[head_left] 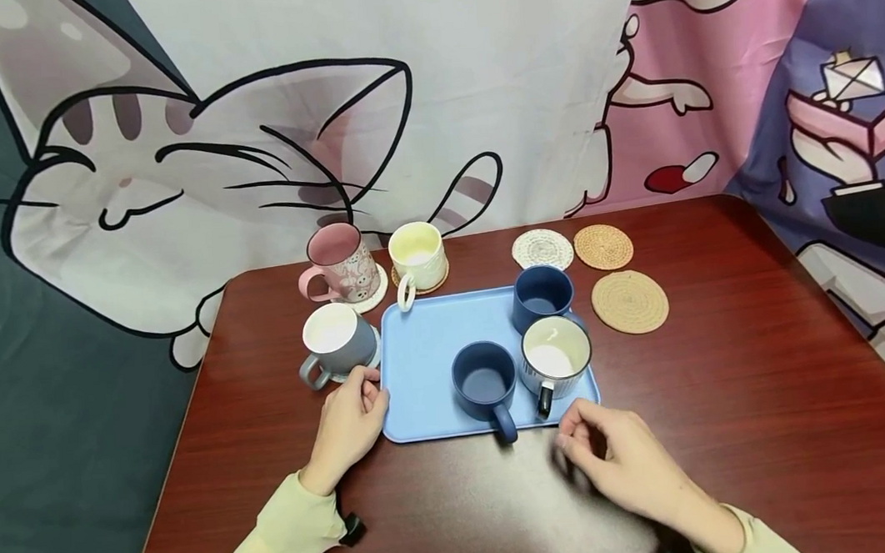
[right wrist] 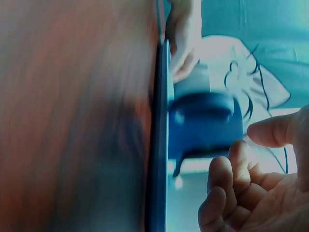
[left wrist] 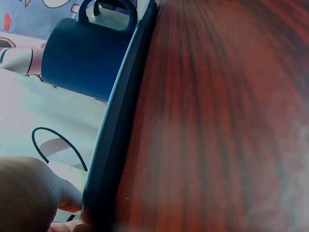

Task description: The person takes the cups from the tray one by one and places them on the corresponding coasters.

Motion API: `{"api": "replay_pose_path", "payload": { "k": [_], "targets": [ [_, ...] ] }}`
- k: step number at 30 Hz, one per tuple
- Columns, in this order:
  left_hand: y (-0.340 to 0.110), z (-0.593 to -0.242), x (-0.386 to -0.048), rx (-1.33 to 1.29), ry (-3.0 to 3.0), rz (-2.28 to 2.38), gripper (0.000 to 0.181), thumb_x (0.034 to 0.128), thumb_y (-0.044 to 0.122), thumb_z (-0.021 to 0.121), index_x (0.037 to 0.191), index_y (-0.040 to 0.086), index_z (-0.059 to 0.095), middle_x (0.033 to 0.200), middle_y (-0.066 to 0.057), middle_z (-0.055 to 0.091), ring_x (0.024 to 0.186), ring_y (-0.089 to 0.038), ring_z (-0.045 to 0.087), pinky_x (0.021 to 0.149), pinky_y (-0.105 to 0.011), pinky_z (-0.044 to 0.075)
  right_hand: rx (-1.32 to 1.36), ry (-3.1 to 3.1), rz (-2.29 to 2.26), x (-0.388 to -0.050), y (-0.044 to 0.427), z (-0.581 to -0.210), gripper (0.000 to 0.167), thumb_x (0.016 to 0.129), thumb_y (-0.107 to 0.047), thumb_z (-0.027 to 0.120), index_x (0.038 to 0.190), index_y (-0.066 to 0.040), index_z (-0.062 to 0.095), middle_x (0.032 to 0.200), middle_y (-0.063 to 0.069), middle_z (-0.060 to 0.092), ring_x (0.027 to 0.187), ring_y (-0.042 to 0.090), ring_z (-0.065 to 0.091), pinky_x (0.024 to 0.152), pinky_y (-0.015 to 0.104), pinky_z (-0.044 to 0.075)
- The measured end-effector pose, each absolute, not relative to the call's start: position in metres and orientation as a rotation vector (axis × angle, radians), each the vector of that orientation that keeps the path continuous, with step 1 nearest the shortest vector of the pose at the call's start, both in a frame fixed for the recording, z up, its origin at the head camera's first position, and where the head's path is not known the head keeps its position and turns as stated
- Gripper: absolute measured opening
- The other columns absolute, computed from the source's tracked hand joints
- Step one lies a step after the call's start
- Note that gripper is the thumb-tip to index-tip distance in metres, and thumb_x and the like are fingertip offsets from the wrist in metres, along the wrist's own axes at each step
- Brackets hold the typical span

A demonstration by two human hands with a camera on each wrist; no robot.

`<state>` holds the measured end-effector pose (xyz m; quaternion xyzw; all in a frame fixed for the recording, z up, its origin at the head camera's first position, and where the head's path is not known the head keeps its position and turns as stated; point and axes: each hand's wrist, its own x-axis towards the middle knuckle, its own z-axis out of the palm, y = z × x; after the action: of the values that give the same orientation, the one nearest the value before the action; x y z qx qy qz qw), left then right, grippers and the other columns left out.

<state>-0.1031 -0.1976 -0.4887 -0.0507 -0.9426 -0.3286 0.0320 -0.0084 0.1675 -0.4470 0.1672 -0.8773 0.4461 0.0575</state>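
Note:
A light blue tray (head_left: 427,352) lies on the table, bearing a dark blue mug (head_left: 483,374) at its front, a second dark blue mug (head_left: 541,292) behind, and a white mug with a black handle (head_left: 555,350) on the right. At the tray's left edge, my left hand (head_left: 348,419) pinches the rim between thumb and fingers; its thumb (left wrist: 70,195) shows against the edge in the left wrist view. Just off the front right corner is my right hand (head_left: 632,463), loosely curled and holding nothing. Its thumb (right wrist: 273,131) is apart from the fingers in the right wrist view.
Left of and behind the tray, a grey mug (head_left: 344,344), a pink mug (head_left: 352,273) and a pale yellow mug (head_left: 423,265) stand on coasters. Three bare woven coasters, one of them tan (head_left: 630,302), lie at the back right. Printed cloth (head_left: 537,79) hangs behind the table (head_left: 732,361).

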Motion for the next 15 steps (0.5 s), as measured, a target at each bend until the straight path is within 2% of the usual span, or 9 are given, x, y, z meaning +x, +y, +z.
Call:
{"api": "replay_pose_path", "payload": {
  "k": [8, 15],
  "targets": [
    [-0.197, -0.489, -0.103, -0.148, -2.905, -1.022, 0.019, 0.0921, 0.017, 0.072, 0.109, 0.011, 0.067, 0.077, 0.006, 0.060, 0.066, -0.007, 0.054, 0.065, -0.023, 0.045, 0.663, -2.616, 1.708, -0.001, 0.140, -0.448, 0.021, 0.096, -0.009, 0.071, 0.109, -0.021, 0.060, 0.068, -0.015, 0.050, 0.057, -0.008, 0.045, 0.050, 0.017, 0.042],
    [-0.197, -0.489, -0.103, -0.135, -2.909, -1.036, 0.019, 0.0924, 0.017, 0.072, 0.110, 0.011, 0.067, 0.077, 0.005, 0.061, 0.066, -0.007, 0.054, 0.064, -0.023, 0.045, 0.643, -2.625, 1.856, -0.002, 0.126, -0.449, 0.008, 0.099, -0.012, 0.067, 0.105, -0.015, 0.062, 0.068, -0.012, 0.049, 0.058, -0.007, 0.044, 0.051, 0.017, 0.042]
  ]
}}
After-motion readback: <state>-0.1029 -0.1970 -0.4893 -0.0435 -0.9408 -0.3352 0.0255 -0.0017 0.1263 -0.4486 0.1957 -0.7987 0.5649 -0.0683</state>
